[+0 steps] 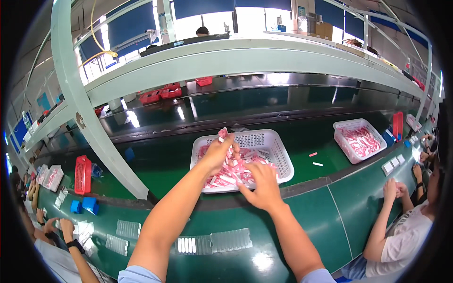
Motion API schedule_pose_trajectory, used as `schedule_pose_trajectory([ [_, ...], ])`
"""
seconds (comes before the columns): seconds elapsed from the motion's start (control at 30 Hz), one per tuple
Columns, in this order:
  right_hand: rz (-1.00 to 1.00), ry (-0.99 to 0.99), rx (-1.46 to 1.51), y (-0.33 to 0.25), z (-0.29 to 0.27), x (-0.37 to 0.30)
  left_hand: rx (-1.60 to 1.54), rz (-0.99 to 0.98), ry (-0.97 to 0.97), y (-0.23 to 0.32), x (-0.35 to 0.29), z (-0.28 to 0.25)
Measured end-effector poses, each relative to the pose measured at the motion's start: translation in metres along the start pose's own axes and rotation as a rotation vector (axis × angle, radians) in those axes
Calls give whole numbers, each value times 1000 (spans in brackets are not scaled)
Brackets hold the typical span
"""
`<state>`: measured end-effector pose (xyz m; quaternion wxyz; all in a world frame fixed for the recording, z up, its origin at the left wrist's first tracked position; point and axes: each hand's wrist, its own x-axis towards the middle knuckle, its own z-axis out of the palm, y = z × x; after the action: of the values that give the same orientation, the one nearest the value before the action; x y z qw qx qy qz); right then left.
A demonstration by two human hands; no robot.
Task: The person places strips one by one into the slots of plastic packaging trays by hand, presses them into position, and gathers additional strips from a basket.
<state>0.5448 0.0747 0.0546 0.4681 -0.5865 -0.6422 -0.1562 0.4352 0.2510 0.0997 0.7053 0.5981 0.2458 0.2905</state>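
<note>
A white perforated plastic basket [282, 158] stands before me, heaped with small pink and white stick-like pieces [225, 180]. Above its left side, my left hand [221, 154] is closed round several of these pieces, with pink and white ends poking out past the fingers. My right hand [262, 187] reaches over the basket's near rim, thumb and fingers apart, its fingertips at the heap. Nothing shows in its grasp, though some fingertips are hidden. Nearer me, between my forearms, lies a clear ribbed plastic tray [229, 240] with a few white pieces in its left part.
Two loose pieces [317, 164] lie right of the basket. Farther right stands another filled white basket [357, 141]. A red basket [82, 174], blue boxes [90, 205] and more clear trays [127, 229] are at left. A metal post [101, 122] rises there. Co-workers sit on both sides.
</note>
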Motion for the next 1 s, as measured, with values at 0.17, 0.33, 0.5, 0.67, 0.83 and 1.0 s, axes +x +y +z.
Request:
schedule_pose_trajectory([
  [0.17,17,-149,44,-5,16,-8,-131,34,48,-14,7,9],
  [0.33,86,-74,60,-8,25,-10,-82,-7,12,-4,-9,4],
  [0.5,-59,-68,387,-38,-17,11,84,-201,-73,7,-85,16],
  [0.67,70,-419,799,-84,-17,-1,-65,-279,-381,-12,-172,3],
  [0.83,-145,-458,750,-148,-6,-15,-252,-250,-146,-27,-250,-10],
  [1.0,-330,-676,676,-187,-6,-36,-686,-274,27,-53,-319,-12],
])
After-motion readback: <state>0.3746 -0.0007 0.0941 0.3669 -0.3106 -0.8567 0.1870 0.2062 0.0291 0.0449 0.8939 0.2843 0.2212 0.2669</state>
